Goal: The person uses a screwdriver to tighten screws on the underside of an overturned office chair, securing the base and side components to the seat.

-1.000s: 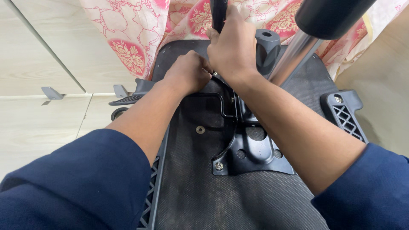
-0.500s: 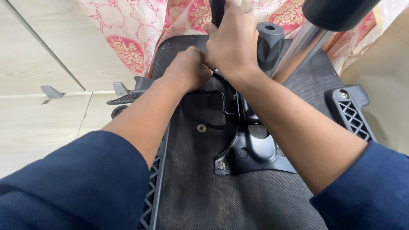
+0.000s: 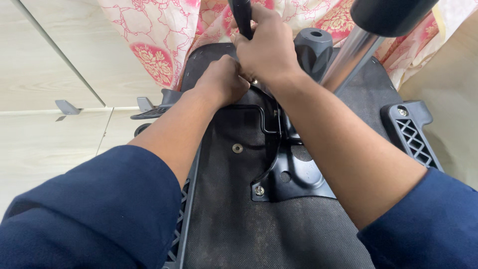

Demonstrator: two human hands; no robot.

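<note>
An office chair seat lies upside down, its black fabric underside [image 3: 234,224] facing me. A black metal mechanism plate [image 3: 294,177] is bolted at its middle. My right hand [image 3: 266,47] is closed around a black tool handle [image 3: 242,17] that stands upright over the plate's far end. My left hand [image 3: 224,79] is clenched just beside it, fingers pressed against the plate's far edge; what it pinches is hidden. A screw [image 3: 259,190] sits in the plate's near corner. Both forearms are bare below dark blue sleeves.
A chrome gas-lift cylinder [image 3: 351,52] with a black end rises at the upper right beside a black knob [image 3: 313,45]. A black armrest bracket [image 3: 411,132] sticks out at right, another [image 3: 154,109] at left. Pink floral cloth [image 3: 154,40] hangs behind. Pale wood-look floor [image 3: 50,99] lies at left.
Both hands stay at the far end of the plate. The view has shifted slightly, and the right hand has crept a little higher on the handle.
</note>
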